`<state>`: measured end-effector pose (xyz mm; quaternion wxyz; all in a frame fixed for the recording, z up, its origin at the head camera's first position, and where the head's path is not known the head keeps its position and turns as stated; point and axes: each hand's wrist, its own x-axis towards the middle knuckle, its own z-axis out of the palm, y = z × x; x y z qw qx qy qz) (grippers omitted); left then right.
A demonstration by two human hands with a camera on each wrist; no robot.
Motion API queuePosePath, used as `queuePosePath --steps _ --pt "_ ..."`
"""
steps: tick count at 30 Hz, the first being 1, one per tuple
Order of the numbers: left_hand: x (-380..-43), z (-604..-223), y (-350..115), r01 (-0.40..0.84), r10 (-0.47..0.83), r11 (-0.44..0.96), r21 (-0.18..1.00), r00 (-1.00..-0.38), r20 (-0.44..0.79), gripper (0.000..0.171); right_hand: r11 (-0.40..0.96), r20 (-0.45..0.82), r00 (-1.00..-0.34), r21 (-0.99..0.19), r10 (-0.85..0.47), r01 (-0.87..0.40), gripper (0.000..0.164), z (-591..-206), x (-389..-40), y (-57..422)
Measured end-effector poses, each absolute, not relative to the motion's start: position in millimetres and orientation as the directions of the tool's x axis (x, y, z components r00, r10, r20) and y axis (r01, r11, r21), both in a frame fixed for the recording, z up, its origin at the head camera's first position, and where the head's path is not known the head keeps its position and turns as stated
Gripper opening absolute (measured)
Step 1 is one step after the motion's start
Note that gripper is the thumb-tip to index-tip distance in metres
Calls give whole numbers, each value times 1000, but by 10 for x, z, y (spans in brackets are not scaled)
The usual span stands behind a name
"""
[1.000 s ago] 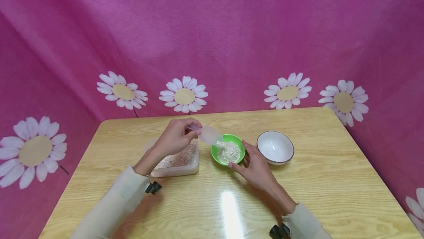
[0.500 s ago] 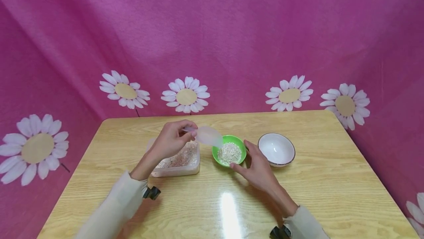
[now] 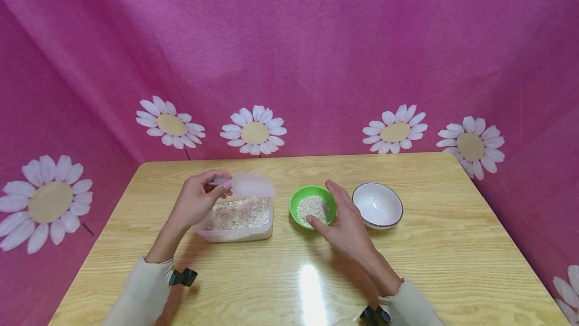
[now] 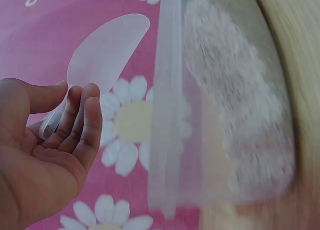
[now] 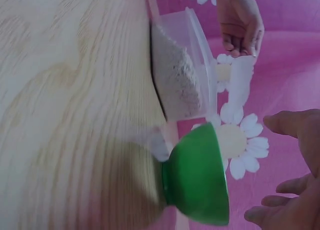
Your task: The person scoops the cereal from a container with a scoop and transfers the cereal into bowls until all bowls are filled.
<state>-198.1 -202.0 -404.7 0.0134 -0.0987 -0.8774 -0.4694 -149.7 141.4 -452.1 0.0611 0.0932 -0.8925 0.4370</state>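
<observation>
My left hand [image 3: 195, 200] pinches the handle of a translucent white scoop [image 3: 252, 186] between thumb and fingers, above a clear plastic tub [image 3: 239, 235]. In the left wrist view the broad blade of the scoop [image 4: 105, 52] looks bare. Pale grain flakes [image 3: 242, 214] fill part of the tub. A small green bowl [image 3: 312, 190] to its right holds a heap of the same-looking flakes [image 3: 313, 207]. My right hand [image 3: 350, 230] hovers at the bowl's right side, thumb and fingers spread. The right wrist view shows its fingertips apart from the green bowl [image 5: 197, 175].
A white bowl with a dark rim [image 3: 377, 206] stands just right of the green one, close to my right fingers. Everything rests on a light wooden table [image 3: 434, 245]. Behind it hangs a pink cloth [image 3: 307, 65] with printed daisies.
My left hand has drawn the scoop leftward from the green bowl to over the tub. Flakes that were sliding off it lie in the bowl. My right hand has let go of the bowl's rim.
</observation>
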Motion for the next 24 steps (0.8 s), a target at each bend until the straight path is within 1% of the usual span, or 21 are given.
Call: queuePosePath --steps 9,13,18,21,22,24 --pt "-1894 -4141 -2416 196 126 630 752 -981 150 19 563 192 -971 -792 -140 -237 94 -4441 -1490 1137" --pt "-1853 -4138 -2576 188 126 679 710 -982 140 18 551 190 -966 -794 -174 -255 92 -4459 -1496 996" --pt "-1822 -4115 -2696 208 169 700 683 -978 125 16 534 189 -956 -797 -225 -283 92 -4513 -1479 825" --pt "-1822 -4087 -2734 237 211 718 655 -970 121 15 508 237 -935 -790 -264 -344 91 -4568 -1464 728" --pt "-1823 -4074 -2745 243 220 727 643 -968 117 15 497 271 -921 -779 -282 -381 90 -4642 -1475 700" --pt "-1823 -4043 -2755 263 247 740 619 -962 113 13 475 287 -908 -781 -305 -406 90 -4669 -1466 639"
